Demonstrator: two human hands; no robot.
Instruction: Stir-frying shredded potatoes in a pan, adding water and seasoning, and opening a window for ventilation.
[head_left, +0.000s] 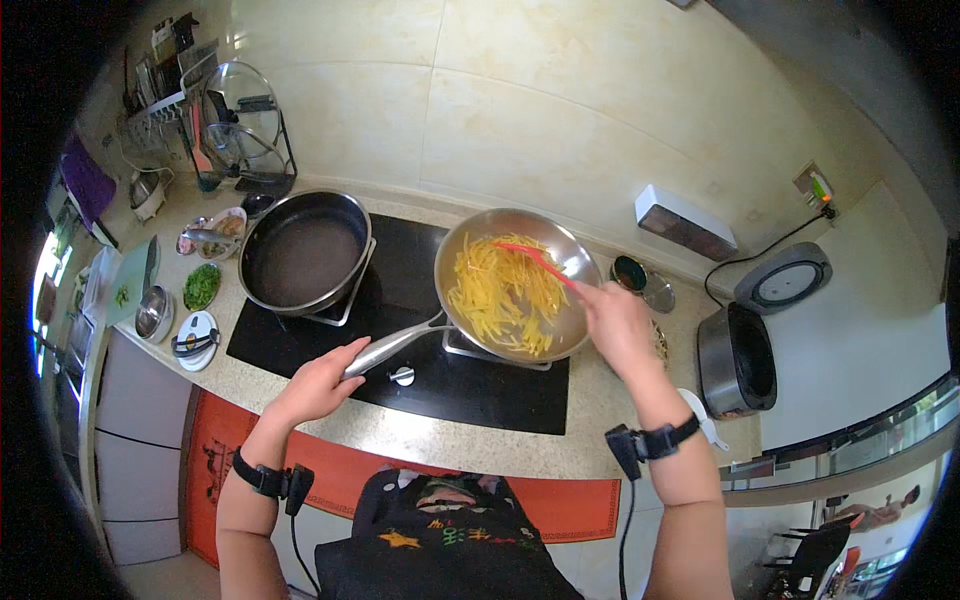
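My left hand (322, 382) grips the end of the long metal handle (394, 349) of a stainless steel frying pan (577, 259). That pan sits over the right burner of a black glass cooktop (405, 247). Thin yellow strips of food, probably shredded potato (487, 292), cover much of its base. In my right hand (619, 326) is a red spatula (536, 259), held from the pan's right side. Its head reaches in among the upper strips and is partly hidden by them.
A dark deep pan (307, 251) stands on the left burner. Left of it are a dish of chopped greens (202, 286), a bowl of food (225, 225), a metal bowl (152, 302) and a green cutting board (131, 281). An open rice cooker (739, 360) stands at right, near a white-and-grey box (686, 221).
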